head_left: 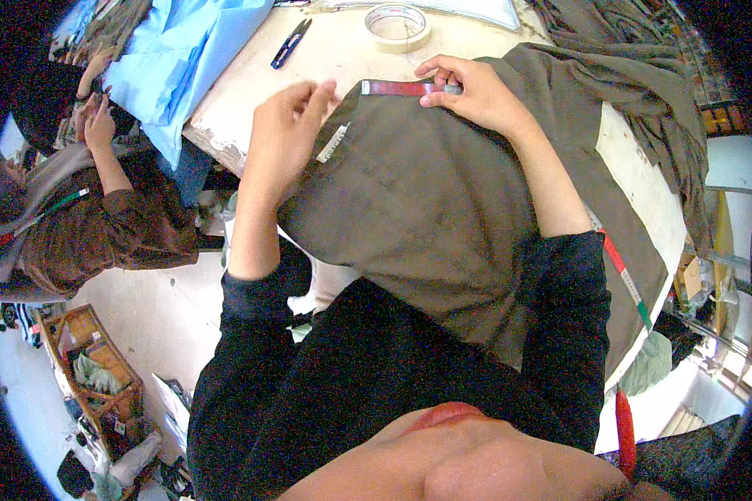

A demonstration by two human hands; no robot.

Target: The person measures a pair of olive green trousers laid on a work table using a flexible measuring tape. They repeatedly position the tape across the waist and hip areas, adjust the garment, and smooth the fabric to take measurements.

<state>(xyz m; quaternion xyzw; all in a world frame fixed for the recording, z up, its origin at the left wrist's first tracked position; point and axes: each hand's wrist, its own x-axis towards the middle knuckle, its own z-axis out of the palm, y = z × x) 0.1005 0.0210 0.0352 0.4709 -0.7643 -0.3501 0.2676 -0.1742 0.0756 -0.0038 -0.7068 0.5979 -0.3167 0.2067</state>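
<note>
Cloth, dark brown, drapes over the near side of the table. Left hand hovers half-curled, seemingly holding nothing; the right hand pinches a measuring tape along the cloth's far edge. A good reading probably wants tape flat, fabric unstretched. Beyond lie snips and a tape roll.

The table bears snips, masking tape and cloth.
</note>
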